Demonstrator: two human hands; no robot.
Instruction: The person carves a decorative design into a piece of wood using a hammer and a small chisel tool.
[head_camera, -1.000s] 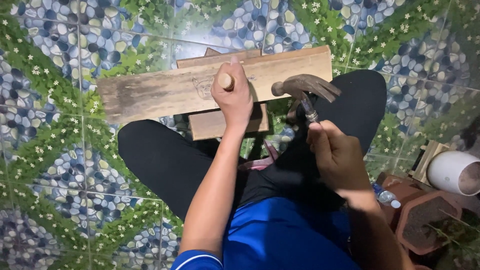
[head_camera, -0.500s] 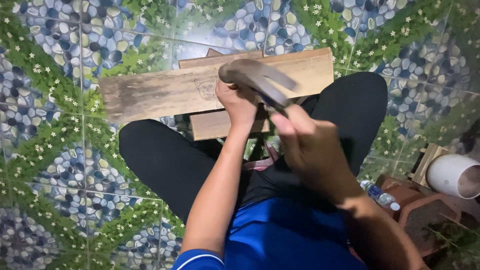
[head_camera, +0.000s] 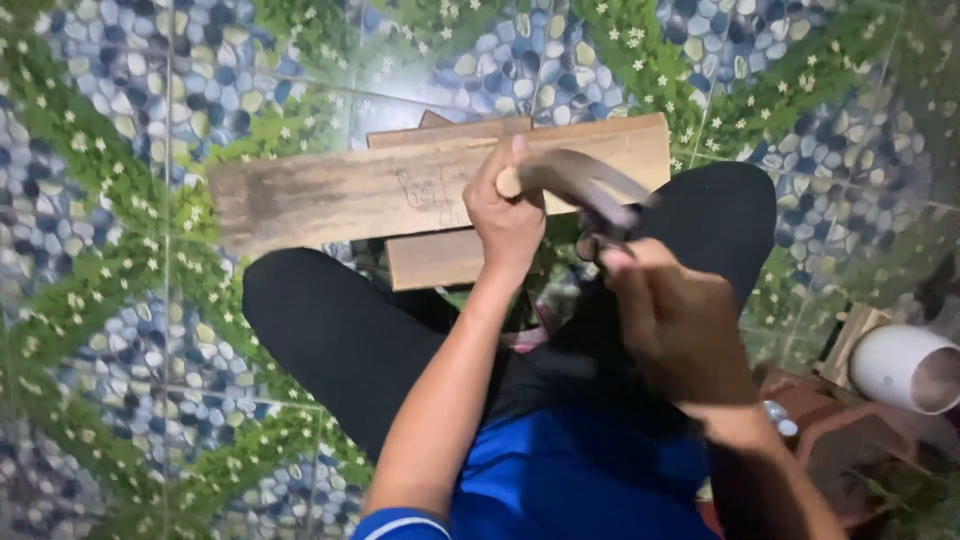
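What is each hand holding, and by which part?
Right hand holds the hammer by its handle. Left hand rests on the plank, fingers pinched; what they hold cannot be told.

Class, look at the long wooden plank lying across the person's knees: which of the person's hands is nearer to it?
Left. The left hand rests on the long plank, fingers pinched on its face. The right hand is raised nearer the body, gripping a hammer whose head is above the plank.

**Patterned floor under the planks**

A glossy tiled floor (head_camera: 150, 330), printed with blue-grey pebbles and green leafy bands dotted with small white flowers, carries everything. Two weathered wooden planks (head_camera: 340, 195) lie stacked across it. At the right edge, a white pipe section (head_camera: 905, 365) and reddish-brown hexagonal blocks (head_camera: 850, 440) lie on the tiles.
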